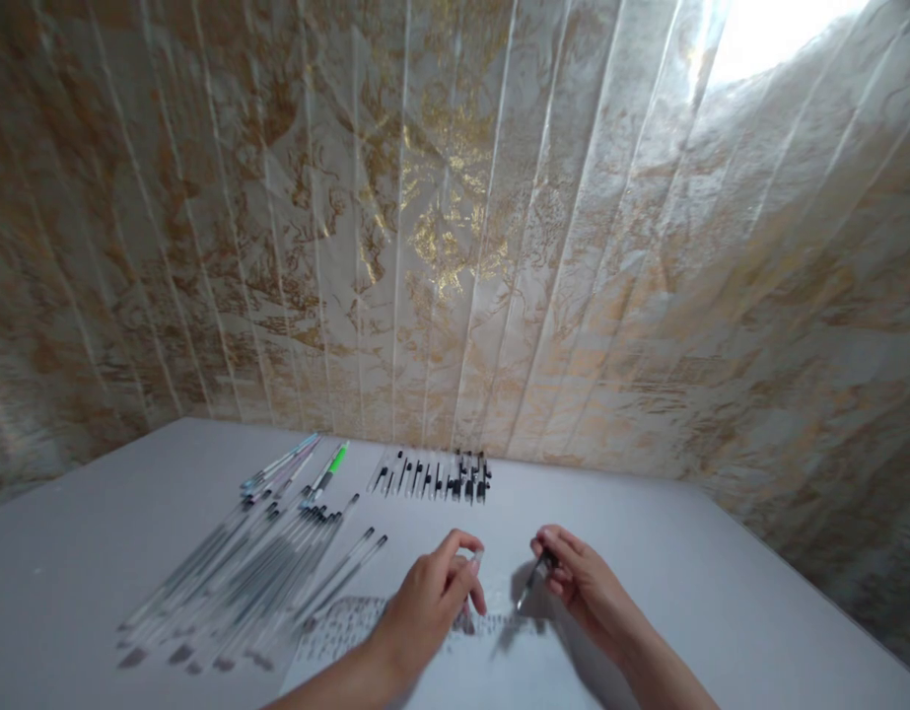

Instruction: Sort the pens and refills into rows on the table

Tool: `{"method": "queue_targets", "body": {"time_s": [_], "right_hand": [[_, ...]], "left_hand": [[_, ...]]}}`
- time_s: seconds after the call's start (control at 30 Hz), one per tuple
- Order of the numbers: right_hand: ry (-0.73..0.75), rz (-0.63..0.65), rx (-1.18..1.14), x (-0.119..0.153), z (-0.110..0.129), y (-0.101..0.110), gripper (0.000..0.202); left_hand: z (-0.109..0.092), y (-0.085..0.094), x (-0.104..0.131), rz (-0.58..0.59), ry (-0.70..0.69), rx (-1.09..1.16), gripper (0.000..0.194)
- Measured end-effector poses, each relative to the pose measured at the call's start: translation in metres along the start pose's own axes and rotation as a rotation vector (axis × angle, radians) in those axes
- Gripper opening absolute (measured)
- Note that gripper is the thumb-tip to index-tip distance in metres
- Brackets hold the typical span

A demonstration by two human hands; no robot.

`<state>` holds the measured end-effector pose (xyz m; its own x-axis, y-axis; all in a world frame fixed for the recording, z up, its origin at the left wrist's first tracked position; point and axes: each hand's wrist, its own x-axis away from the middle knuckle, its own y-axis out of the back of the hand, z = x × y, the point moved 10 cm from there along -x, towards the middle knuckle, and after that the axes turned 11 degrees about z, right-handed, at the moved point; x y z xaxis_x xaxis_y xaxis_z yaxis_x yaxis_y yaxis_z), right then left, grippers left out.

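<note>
My left hand (429,597) hovers above a sheet of paper (343,626) covered in dark handwriting. Between its thumb and forefinger is a small clear piece (478,558), too blurred to identify exactly. To the right, my right hand (584,587) grips a pen (529,589) with a dark upper end; its tip slants down and left toward the written lines. The two hands are apart. Left of them, many slim grey refills or pens (277,562) with dark ends lie in a fanned group, partly blurred.
A row of clear and black pens (432,476) lies along the back of the white table (632,513). At back left are a bright green and dark pen (334,463) and several pale blue pens (281,465). A gold-patterned curtain (455,247) hangs behind.
</note>
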<state>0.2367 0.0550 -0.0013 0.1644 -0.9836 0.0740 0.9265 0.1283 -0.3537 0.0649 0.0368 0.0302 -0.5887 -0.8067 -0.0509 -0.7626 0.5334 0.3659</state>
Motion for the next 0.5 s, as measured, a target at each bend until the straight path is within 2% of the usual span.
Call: {"method": "queue_targets", "body": {"time_s": [0.07, 0.13, 0.23, 0.37, 0.5], "right_hand": [[-0.096, 0.145, 0.084, 0.005, -0.012, -0.031, 0.036], [-0.121, 0.257, 0.189, 0.010, -0.020, -0.057, 0.038], [-0.132, 0.335, 0.261, 0.015, -0.026, -0.078, 0.041], [-0.182, 0.399, 0.238, 0.018, -0.027, -0.080, 0.042], [-0.169, 0.379, 0.351, -0.002, -0.007, -0.058, 0.041]], "left_hand": [[-0.001, -0.005, 0.000, 0.019, -0.007, 0.042, 0.027], [-0.003, -0.010, 0.001, 0.040, -0.010, 0.045, 0.026], [-0.006, -0.015, 0.002, 0.075, -0.010, 0.063, 0.025], [-0.004, -0.021, 0.001, 0.129, -0.015, 0.119, 0.031], [0.003, -0.010, 0.000, 0.018, -0.051, 0.050, 0.032]]}}
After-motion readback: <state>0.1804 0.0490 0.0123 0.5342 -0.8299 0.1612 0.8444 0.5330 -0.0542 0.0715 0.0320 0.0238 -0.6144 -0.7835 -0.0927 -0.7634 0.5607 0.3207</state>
